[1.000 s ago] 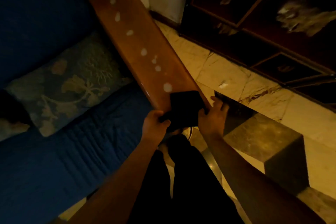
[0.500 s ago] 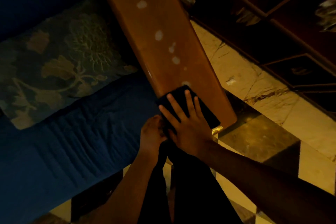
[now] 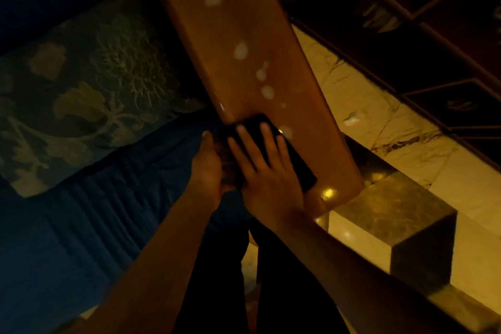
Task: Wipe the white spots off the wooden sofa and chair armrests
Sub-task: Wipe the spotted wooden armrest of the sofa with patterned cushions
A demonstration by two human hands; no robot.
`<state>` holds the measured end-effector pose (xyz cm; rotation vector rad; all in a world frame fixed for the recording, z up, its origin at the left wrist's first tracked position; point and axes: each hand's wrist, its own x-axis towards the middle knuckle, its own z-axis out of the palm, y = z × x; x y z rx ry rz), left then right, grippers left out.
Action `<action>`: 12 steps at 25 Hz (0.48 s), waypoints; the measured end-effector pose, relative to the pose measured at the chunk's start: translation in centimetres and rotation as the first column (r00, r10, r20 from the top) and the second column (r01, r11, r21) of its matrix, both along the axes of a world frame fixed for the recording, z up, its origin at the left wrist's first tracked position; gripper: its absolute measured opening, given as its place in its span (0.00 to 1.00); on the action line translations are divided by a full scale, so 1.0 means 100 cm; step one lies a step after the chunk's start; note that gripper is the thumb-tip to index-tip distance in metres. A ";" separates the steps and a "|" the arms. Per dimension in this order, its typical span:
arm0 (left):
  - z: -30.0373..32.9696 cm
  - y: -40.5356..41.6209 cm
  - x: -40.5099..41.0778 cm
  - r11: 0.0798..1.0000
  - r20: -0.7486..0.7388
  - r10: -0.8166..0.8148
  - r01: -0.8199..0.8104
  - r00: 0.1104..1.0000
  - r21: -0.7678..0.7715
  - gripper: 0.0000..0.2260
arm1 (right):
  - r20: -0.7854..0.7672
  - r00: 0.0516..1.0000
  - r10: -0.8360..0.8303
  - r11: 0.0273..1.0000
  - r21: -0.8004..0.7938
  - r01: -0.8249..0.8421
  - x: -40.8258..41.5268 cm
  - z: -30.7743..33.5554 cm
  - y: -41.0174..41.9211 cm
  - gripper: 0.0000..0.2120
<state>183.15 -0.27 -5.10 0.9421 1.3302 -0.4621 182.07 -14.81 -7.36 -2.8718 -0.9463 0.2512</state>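
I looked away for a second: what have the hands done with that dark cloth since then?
The right hand let go of the cloth's edge and now lies flat on the dark cloth, pressing it onto the wooden armrest. The left hand stays at the cloth's near corner. The white spots ahead remain unwiped.

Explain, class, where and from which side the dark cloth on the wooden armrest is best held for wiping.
From above: the flat dark cloth lies spread on the broad wooden armrest, so a flat palm works better than a pinch. The right hand presses it with straight fingers; the left hand touches its near-left edge. White spots lie ahead.
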 end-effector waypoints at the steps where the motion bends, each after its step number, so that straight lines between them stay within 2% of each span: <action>1: 0.002 -0.007 -0.003 0.995 -0.045 -0.088 0.085 0.995 -0.061 0.31 | -0.014 0.994 -0.111 0.993 0.026 0.112 -0.015 0.006 -0.030 0.43; 3: 0.006 -0.020 -0.008 0.977 -0.085 -0.179 0.167 0.980 -0.132 0.32 | -0.056 0.940 -0.337 0.941 0.001 0.337 -0.022 0.015 -0.072 0.43; 6: 0.007 -0.024 0.004 0.993 -0.064 -0.098 0.093 0.993 -0.079 0.30 | -0.081 0.842 -0.533 0.845 -0.101 0.525 0.033 0.019 -0.071 0.46; 7: 0.004 -0.020 0.012 0.997 -0.045 -0.062 0.060 0.997 -0.049 0.30 | -0.142 0.818 -0.557 0.830 -0.070 0.553 0.062 0.016 -0.062 0.46; 9: -0.004 -0.006 0.034 1.000 0.004 0.021 -0.021 1.000 0.013 0.30 | -0.429 0.728 -0.535 0.774 0.096 0.626 0.135 0.009 -0.042 0.44; 10: -0.008 0.002 0.048 0.997 0.032 0.055 -0.057 0.998 0.042 0.31 | -0.600 0.630 -0.493 0.699 0.159 0.697 0.170 0.009 -0.031 0.40; 12: -0.016 0.020 0.073 0.991 0.086 0.098 -0.105 0.991 0.082 0.32 | -0.873 0.369 -0.317 0.531 0.159 0.832 0.221 0.010 -0.015 0.31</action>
